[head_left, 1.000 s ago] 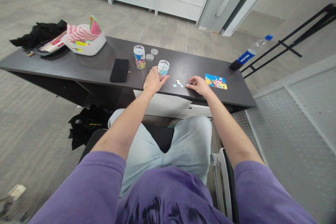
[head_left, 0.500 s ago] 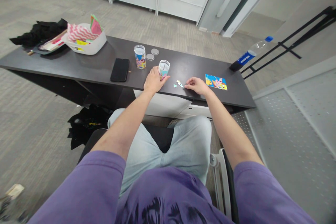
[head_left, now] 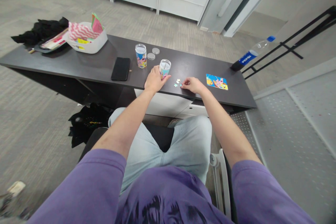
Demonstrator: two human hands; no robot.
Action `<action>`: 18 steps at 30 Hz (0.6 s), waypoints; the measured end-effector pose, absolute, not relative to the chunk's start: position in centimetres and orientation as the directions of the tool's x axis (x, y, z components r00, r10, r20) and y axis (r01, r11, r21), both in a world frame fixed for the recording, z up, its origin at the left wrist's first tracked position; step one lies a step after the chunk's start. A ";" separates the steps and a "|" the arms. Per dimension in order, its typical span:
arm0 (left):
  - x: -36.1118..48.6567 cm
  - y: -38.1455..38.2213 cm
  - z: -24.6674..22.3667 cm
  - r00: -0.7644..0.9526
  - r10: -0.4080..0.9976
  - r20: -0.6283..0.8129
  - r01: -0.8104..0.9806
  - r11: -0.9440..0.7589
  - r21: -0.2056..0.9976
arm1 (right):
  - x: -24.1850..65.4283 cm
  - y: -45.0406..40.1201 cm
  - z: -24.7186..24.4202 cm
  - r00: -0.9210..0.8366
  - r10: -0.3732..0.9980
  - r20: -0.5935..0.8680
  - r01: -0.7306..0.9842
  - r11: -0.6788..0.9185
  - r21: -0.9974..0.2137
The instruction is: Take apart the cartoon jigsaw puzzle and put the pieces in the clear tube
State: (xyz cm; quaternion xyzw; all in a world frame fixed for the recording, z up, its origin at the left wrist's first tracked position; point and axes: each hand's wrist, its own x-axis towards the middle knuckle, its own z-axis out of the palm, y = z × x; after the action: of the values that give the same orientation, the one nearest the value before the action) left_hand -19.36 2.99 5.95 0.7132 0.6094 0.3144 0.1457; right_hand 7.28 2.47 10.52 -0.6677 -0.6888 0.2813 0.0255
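My left hand [head_left: 155,79] is wrapped round the near side of a clear jar [head_left: 165,69] with a colourful label, which stands upright on the dark table. To its right, a few small puzzle pieces [head_left: 178,81] lie near the table's front edge. My right hand [head_left: 193,84] has its thumb and fingertips pinched on a small puzzle piece [head_left: 181,85] at the table surface. A second jar [head_left: 141,56] stands behind and left of my left hand, with two round silver lids [head_left: 151,56] beside it. Right of my right hand lies a colourful picture card [head_left: 216,82].
On the dark table [head_left: 194,61] are a black phone [head_left: 120,69], a white basket [head_left: 90,46] with cloths and packets, and black fabric [head_left: 43,29] at the far left. A Pepsi bottle [head_left: 248,57] stands near the right end.
My right hand has moved slightly left, its fingertips closer to the loose pieces. The small pieces lie a little differently. My left hand still holds the jar.
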 end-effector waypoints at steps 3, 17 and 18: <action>-19.5 3.0 6.0 0.070 0.960 0.273 0.767 -0.226 0.600 | 7.3 2.1 10.5 -0.112 0.938 -0.328 0.900 -0.044 -0.433; -19.8 3.0 5.9 0.084 0.962 0.261 0.741 -0.236 0.629 | 7.7 2.2 9.6 -0.130 0.942 -0.308 0.883 -0.032 -0.469; -19.8 3.0 5.9 0.085 0.961 0.263 0.738 -0.238 0.631 | 7.7 2.2 9.5 -0.128 0.944 -0.305 0.882 -0.033 -0.470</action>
State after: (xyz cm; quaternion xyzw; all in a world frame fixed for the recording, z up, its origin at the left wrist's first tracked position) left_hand -19.77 2.97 5.89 0.7163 0.5931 0.3254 0.1710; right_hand 7.74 2.22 9.53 -0.6582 -0.6934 0.2881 0.0534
